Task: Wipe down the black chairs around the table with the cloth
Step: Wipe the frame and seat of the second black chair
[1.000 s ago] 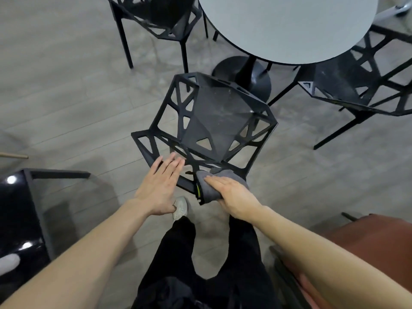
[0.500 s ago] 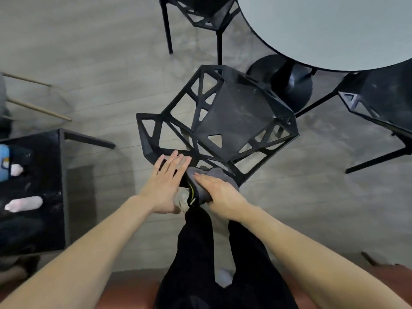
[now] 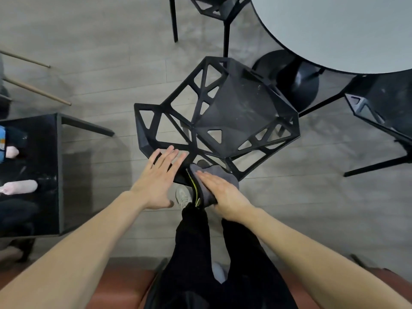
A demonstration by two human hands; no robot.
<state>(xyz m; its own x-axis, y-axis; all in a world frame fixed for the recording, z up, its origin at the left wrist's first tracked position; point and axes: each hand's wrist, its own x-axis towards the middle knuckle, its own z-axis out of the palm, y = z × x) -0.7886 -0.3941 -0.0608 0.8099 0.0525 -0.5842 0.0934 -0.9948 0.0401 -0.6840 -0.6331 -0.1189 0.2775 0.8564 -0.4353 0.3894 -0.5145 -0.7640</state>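
A black chair point(image 3: 234, 112) with an open lattice frame is wiped along its top back edge, the seat turned toward a round table point(image 3: 347, 30). To the left of the chair a dark glossy stand point(image 3: 44, 175) is seen, and two wooden rods point(image 3: 38, 92) lie beyond it. At the chair's near edge the left hand point(image 3: 159, 177) is laid flat, fingers straight and slightly spread, so that the frame is steadied and nothing is gripped. Just beside it, at the same edge, a grey cloth point(image 3: 210, 172) is pressed against the frame under the right hand point(image 3: 219, 192), whose fingers are held straight and together on top of the fabric; whether the thumb is tucked round the cloth cannot be told. Behind the chair a second black chair point(image 3: 214, 7) is partly seen, and to its right a third point(image 3: 383, 103) is drawn in under the table. The step in hand is judged to be the wiping of the first chair's backrest rim. Pale smears are visible on the seat, so the next move would seem to call for the cloth to be carried forward over the lattice arms and seat while the frame is braced; two chairs appear left to do.
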